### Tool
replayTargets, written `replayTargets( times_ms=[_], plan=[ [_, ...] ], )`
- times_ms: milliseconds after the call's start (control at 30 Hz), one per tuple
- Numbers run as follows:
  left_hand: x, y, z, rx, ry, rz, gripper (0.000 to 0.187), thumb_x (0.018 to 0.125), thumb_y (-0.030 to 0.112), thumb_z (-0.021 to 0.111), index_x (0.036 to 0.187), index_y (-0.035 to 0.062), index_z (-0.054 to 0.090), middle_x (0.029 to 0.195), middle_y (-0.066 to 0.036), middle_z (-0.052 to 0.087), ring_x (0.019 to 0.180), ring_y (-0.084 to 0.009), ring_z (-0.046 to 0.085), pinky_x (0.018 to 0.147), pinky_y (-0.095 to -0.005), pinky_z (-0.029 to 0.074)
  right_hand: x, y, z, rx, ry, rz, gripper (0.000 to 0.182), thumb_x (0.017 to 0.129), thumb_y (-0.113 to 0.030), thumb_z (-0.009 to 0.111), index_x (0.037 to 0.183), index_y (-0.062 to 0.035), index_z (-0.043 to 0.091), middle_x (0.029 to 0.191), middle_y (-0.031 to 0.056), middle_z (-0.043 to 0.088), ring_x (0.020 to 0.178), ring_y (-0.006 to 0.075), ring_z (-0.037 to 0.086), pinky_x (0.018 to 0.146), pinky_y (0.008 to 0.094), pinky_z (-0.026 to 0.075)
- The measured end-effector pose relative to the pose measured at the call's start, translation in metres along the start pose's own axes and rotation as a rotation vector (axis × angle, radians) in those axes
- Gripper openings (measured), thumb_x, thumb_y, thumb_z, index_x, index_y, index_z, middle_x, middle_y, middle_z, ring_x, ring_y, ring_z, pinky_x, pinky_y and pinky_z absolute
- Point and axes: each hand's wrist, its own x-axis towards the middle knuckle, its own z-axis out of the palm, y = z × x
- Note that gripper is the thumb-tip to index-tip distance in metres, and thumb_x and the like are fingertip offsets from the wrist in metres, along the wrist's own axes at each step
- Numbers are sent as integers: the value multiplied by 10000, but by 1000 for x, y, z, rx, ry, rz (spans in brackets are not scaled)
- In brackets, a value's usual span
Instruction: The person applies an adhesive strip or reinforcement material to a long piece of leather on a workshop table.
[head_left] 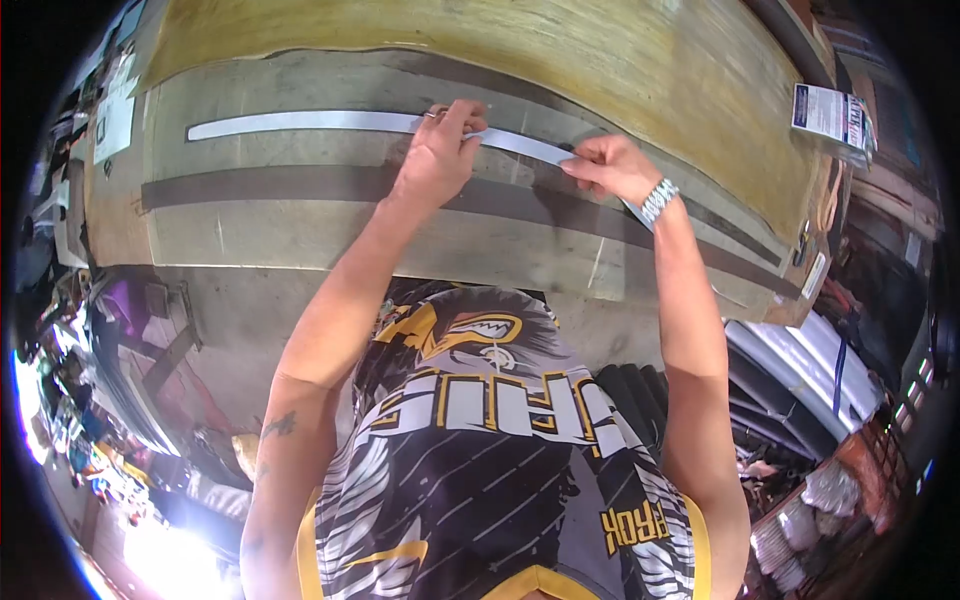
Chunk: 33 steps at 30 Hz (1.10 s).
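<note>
A long, narrow white strip (310, 122) runs along the worktable, with a thin dark edge showing around its left part. My left hand (440, 155) is closed on the strip near its middle, the thumb and fingers drawn together. Farther right, my right hand (610, 168) pinches the same strip between thumb and fingers. Beyond that pinch the strip passes under the hand, and a piece of it shows by the wristband (658, 200). A broad dark strip (290, 186) lies flat on the near side, passing below both hands.
The worktable (500, 245) has a yellowish sheet (600, 50) across its far side. A printed booklet (830, 118) sits at the right edge, and a white paper (115, 120) at the left. Silvery rolls (810, 370) stand below on the right.
</note>
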Motion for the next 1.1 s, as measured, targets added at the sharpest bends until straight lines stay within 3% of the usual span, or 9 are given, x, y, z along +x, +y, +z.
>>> replayTargets(
  times_ms=[133,300,433,800,1100],
  plan=[
    [-3,18,-2,87,25,-22,325,843,-38,695,1158,31,658,1054,-103,717,919,-255,674,833,-344,553,-23,22,-11,-113,115,-32,340,928,-346,722,878,-10,713,680,37,677,568,93,604,542,262,480],
    [0,36,8,319,38,42,267,824,86,798,1089,88,768,1051,-83,708,1008,-246,622,870,-372,518,-16,53,-15,-202,195,-129,378,932,-375,686,862,-7,734,638,96,688,562,215,650,587,379,500],
    [-6,40,16,362,36,-48,303,817,135,819,1118,144,790,1027,-55,661,1011,-234,586,871,-372,500,-10,61,-18,-185,189,-115,383,933,-385,688,854,-12,733,627,95,681,536,209,644,569,369,497],
    [-5,45,19,380,22,-98,279,837,141,808,1116,151,799,1011,-45,633,1002,-216,567,879,-363,490,-10,51,-22,-105,139,-24,361,933,-348,691,800,-14,724,595,51,661,471,136,613,521,318,491],
    [-3,46,21,434,25,-86,287,822,152,821,1109,159,802,992,-56,643,1008,-223,583,899,-359,496,-13,45,-24,-79,138,19,341,910,-345,694,807,-22,726,597,55,664,473,139,618,521,309,504]
  ],
)
